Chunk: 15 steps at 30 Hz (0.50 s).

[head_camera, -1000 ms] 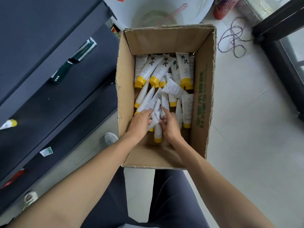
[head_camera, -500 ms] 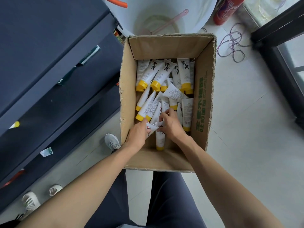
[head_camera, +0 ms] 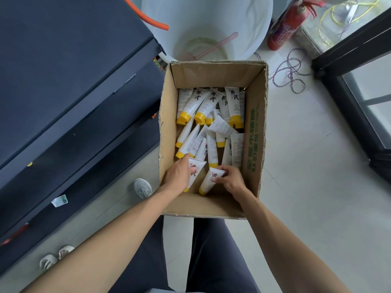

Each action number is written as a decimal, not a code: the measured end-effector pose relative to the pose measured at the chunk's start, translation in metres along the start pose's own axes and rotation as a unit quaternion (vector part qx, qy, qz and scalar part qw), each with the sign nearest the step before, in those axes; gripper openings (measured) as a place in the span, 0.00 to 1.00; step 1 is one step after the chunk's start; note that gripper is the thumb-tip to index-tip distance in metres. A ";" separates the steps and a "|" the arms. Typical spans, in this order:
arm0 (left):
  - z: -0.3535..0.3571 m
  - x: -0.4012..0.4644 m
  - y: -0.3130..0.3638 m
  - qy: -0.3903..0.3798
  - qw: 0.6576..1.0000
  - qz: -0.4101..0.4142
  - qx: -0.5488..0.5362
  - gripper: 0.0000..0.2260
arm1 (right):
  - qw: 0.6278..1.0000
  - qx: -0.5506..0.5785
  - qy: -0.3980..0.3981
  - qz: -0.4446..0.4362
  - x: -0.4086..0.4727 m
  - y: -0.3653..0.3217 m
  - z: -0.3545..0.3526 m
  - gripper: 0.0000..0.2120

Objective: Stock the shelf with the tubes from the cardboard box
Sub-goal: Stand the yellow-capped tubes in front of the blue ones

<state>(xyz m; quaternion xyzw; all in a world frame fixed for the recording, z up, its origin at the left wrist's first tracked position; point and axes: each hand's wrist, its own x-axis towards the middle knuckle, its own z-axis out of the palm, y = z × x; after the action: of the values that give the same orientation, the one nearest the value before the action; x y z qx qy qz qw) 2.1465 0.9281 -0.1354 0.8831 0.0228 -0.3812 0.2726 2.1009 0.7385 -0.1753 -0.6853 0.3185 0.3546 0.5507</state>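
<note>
Head view: down in the cardboard box, left hand curled round one tube, right hand pinching another tube. Probably light, squashy, slick; best gripped mid-body. Shelf waiting alongside.

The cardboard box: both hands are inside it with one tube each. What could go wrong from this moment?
1. Each hand, left hand and right hand, holds one tube near its flat end; the heavier yellow-capped end hangs down, so a tube may slip.
2. Lifting out, an arm could catch the cardboard box wall and shift it.
3. The loose tubes lie crossed; pulling may drag neighbours.
</note>
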 end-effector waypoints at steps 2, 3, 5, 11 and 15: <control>-0.008 -0.007 0.003 0.000 1.000 0.004 -0.011 0.10 | 1.000 0.004 0.013 -0.007 -0.008 -0.009 -0.001 0.14; -0.013 -0.011 0.005 0.005 1.000 0.009 -0.015 0.10 | 1.000 0.003 0.021 -0.017 -0.012 -0.015 -0.002 0.13; -0.025 -0.020 0.010 0.020 0.999 0.014 -0.033 0.09 | 0.999 0.005 0.035 -0.042 -0.019 -0.029 -0.006 0.13; -0.069 -0.048 0.028 0.073 0.989 0.036 -0.120 0.07 | 0.988 -0.018 0.054 -0.142 -0.055 -0.090 -0.018 0.13; -0.100 -0.071 0.049 0.114 0.981 0.076 -0.133 0.07 | 0.976 -0.039 0.063 -0.205 -0.091 -0.130 -0.026 0.12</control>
<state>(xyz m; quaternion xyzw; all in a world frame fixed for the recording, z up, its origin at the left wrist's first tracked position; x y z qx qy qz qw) 2.1749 0.9481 -0.0079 0.8757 0.0370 -0.2494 0.4118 2.1626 0.7417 -0.0267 -0.7776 0.1911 0.2023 0.5638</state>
